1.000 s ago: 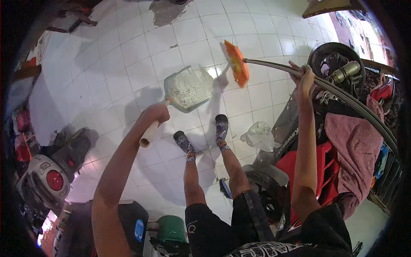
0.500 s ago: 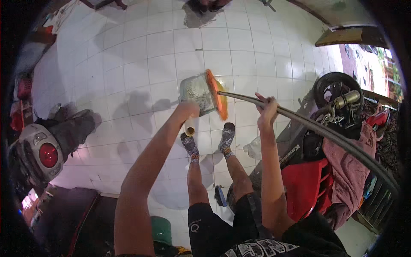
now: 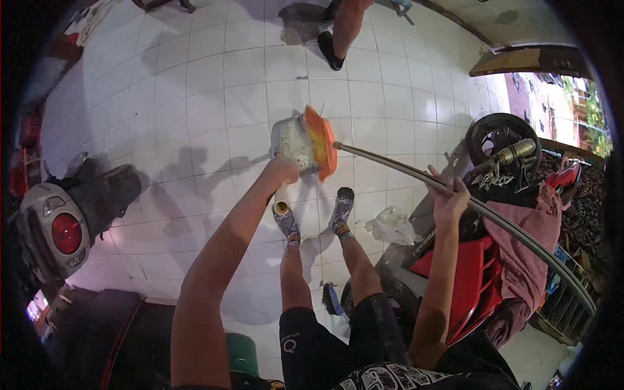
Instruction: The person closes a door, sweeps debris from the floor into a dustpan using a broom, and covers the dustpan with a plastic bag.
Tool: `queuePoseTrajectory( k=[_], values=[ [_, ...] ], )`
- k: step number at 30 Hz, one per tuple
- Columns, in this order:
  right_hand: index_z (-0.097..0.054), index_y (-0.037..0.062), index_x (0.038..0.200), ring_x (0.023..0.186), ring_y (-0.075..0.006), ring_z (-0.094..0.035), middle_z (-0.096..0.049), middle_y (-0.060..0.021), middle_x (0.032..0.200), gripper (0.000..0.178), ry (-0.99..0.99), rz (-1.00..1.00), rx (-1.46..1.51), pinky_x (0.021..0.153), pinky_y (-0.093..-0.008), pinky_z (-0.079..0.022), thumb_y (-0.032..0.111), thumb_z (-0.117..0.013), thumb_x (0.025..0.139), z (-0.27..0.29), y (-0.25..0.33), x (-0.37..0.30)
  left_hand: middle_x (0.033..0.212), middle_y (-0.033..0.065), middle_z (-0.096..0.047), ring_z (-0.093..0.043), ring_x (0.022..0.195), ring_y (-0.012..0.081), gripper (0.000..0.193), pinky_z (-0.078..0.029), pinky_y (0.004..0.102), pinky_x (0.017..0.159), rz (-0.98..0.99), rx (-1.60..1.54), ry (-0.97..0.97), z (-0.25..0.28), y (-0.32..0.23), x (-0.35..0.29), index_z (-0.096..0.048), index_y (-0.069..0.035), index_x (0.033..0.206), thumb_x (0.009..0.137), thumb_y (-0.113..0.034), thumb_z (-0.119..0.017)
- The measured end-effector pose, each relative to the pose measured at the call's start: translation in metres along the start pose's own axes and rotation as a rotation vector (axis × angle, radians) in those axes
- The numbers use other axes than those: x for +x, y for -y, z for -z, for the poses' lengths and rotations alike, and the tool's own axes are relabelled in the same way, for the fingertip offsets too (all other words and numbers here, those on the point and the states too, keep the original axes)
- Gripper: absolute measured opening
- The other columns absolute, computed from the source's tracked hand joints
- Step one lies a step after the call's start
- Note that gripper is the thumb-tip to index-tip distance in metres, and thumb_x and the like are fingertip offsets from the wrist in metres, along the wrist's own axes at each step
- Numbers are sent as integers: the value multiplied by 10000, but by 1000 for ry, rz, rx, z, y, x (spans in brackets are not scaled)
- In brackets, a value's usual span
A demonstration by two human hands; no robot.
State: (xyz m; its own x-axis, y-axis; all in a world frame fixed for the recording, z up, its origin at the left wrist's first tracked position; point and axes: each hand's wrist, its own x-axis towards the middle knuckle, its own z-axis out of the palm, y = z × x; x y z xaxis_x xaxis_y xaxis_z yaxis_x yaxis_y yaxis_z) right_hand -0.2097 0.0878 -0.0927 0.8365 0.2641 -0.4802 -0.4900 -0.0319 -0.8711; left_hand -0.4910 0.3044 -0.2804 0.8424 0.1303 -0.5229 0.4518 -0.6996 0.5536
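Note:
My left hand (image 3: 284,169) is closed round the pale tube handle of a grey dustpan (image 3: 278,135), which rests on the floor ahead of my feet. Pale dust and bits of debris lie in the pan. An orange broom (image 3: 329,153) with orange and yellow bristles leans over the pan's right side, the bristles reaching into it. Its long metal-looking stick slants away to the right, and my right hand (image 3: 450,198) grips it partway along, some fingers stretched out. The join between my left palm and the handle is hidden.
Another person's leg (image 3: 348,32) in a dark shoe stands at the top, beside a wet patch (image 3: 301,26). A scooter (image 3: 65,227) is at left. On the right are a red motorbike (image 3: 458,279) with a pink towel (image 3: 520,234), and a clear plastic bag (image 3: 392,225). A blue brush (image 3: 333,299) lies near my foot.
My right hand has moved right along with the broom stick. The broom head has turned, so its bristles now point left into the pan. Another person's leg has stepped into view.

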Motion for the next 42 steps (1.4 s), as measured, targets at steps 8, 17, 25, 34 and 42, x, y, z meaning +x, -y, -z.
queuePoseTrajectory(
  k=[8, 17, 25, 34, 42],
  values=[
    [-415, 30, 618, 1134, -476, -464, -524, -409, 999, 354, 88, 129, 57, 859, -569, -480, 161, -277, 916, 70, 54, -39, 615, 37, -501, -502, 575, 153, 150, -416, 304, 559, -100, -1345, -418, -58, 21, -74, -516, -42, 622, 725, -130, -581],
    [-427, 45, 677, 1140, -462, -469, -519, -385, 1085, 354, 254, 290, -218, 918, -496, -471, 198, -242, 937, 64, 88, 31, 749, 48, -555, -527, 676, 157, 74, -436, 306, 635, -115, -1274, -483, -66, -13, -125, -566, -52, 715, 743, -111, -601],
    [-432, 38, 730, 1067, -469, -519, -579, -320, 1011, 295, 333, 286, -286, 913, -538, -447, 198, -305, 942, 51, 16, 131, 744, 94, -565, -558, 706, 251, 79, -439, 353, 636, -226, -807, -559, -126, -36, -129, -557, -65, 712, 718, -127, -606],
    [-444, 17, 781, 871, -254, -613, -644, -237, 953, 301, 546, 337, -503, 735, -327, -497, 246, -339, 946, -16, -69, 90, 735, 105, -571, -570, 693, 263, 24, -445, 369, 619, 149, -1182, -673, -142, -81, -136, -592, -64, 716, 706, -70, -570],
    [-339, 77, 694, 791, -231, -624, -632, -282, 897, 273, 421, 228, -444, 599, -256, -463, 220, -322, 926, -24, -114, 35, 804, 146, -658, -643, 759, 318, 175, -511, 411, 644, 205, -490, -540, -164, -104, -110, -689, -50, 739, 662, -130, -554]
  ],
)
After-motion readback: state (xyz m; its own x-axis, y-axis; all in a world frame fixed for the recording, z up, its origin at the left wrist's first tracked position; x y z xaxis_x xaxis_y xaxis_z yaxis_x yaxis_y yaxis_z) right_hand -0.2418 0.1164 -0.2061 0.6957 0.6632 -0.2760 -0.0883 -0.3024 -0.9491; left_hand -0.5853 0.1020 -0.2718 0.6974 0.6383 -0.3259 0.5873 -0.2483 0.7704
